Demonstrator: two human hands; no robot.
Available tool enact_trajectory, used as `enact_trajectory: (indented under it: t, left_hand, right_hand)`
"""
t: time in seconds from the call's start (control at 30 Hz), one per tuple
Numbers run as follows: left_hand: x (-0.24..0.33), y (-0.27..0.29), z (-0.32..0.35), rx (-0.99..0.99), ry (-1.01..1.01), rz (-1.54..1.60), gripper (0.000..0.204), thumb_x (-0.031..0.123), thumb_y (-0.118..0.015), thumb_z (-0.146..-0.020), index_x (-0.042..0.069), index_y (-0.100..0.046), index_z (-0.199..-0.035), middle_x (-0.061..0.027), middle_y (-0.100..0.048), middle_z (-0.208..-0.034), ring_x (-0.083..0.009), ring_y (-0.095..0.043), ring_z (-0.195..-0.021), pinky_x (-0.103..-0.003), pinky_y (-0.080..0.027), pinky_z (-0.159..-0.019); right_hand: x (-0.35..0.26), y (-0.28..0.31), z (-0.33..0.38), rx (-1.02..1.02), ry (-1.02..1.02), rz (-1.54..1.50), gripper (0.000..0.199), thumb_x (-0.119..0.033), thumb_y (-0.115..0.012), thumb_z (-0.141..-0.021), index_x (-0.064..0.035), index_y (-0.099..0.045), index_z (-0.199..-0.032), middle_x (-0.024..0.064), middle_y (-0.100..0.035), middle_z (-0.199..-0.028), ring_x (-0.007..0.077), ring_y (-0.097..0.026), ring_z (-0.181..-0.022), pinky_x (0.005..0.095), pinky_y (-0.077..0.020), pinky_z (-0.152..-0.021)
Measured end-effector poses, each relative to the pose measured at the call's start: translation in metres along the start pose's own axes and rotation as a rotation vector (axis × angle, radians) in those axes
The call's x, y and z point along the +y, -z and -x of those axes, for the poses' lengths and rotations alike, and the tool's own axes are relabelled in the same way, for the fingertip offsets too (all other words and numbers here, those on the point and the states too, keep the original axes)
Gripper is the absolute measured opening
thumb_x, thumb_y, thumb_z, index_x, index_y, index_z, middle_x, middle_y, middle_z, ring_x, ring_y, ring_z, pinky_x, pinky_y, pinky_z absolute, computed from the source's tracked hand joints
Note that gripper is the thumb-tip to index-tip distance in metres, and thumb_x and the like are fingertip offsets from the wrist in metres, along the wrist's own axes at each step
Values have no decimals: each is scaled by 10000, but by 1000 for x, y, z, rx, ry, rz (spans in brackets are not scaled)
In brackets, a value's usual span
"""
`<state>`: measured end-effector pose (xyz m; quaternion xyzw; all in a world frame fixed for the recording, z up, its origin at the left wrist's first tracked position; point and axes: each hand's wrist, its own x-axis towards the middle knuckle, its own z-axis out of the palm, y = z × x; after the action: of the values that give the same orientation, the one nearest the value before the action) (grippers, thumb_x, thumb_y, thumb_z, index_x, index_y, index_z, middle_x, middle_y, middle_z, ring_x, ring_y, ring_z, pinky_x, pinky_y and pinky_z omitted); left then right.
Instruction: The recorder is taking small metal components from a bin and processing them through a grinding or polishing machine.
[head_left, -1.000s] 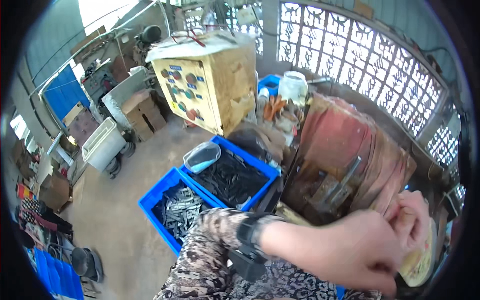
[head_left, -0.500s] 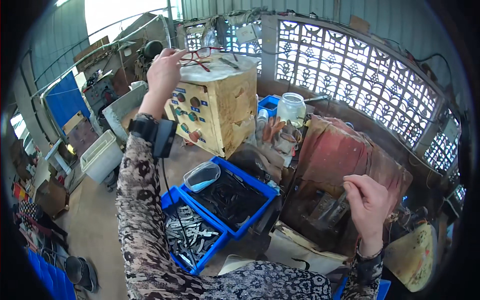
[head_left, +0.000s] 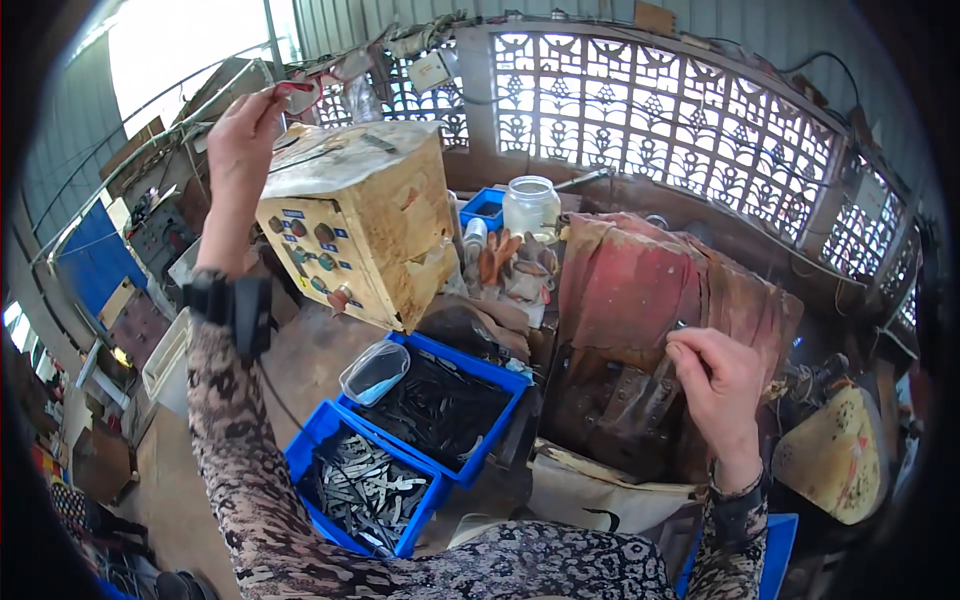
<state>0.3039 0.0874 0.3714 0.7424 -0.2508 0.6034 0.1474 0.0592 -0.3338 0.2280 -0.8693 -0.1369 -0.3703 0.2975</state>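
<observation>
Surroundings: we note two blue crates of metal parts below the hands, a glass jar between them.
Left hand: raised above the yellow control box, pinching a red-handled tool.
Right hand: fingers closed on a thin metal piece, over rusty red sheet metal.

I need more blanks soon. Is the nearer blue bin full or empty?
Partly full: the nearer blue bin holds a heap of grey metal pieces reaching about up to its rim.

Beside the wooden control box sit 2 blue crates of metal pieces, 1 nearer it and 1 farther out. Just right of the box stands 1 glass jar, and 2 hands are up.
</observation>
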Motion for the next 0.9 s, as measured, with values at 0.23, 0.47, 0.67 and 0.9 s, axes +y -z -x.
enact_trajectory:
  t: [0.23, 0.47, 0.67, 0.9]
  left_hand:
    - [160, 48, 48, -270, 94, 556, 126, 4, -667, -842, 9, -678, -968, -74, -690, -846, -140, -651, -700, -254, -505, -632]
    - [237, 83, 65, -410, -262, 711, 194, 54, -758, -761, 7, -672, -928, -149, -696, -868, -223, -687, -743, -300, -554, -631]
    - [258, 89, 74, -374, -227, 872, 251, 234, -701, -827, 5, -599, -839, -235, -657, -834, -258, -633, -665, -345, -518, -538]
    - [264, 86, 73, -403, -422, 1106, 235, 137, -713, -810, 13, -593, -970, -188, -643, -840, -200, -620, -635, -266, -500, -502]
  right_hand:
    - [-9, 17, -10, 209, -200, -279, 492, 7, -685, -831, 0, -543, -1302, -2, -573, -755, 46, -497, -612, 195, -413, -554]
    - [-18, 37, 14, 174, -38, -397, 596, -62, -708, -826, 28, -476, -1367, 8, -566, -812, 39, -479, -664, 174, -383, -595]
    - [-20, 76, 34, 123, 67, -268, 559, -216, -704, -872, 79, -491, -1296, 47, -571, -869, 67, -504, -742, 179, -391, -682]
    - [-27, 79, 64, 278, 97, -362, 512, -194, -688, -880, 66, -504, -1281, 41, -577, -852, 65, -501, -711, 181, -391, -652]
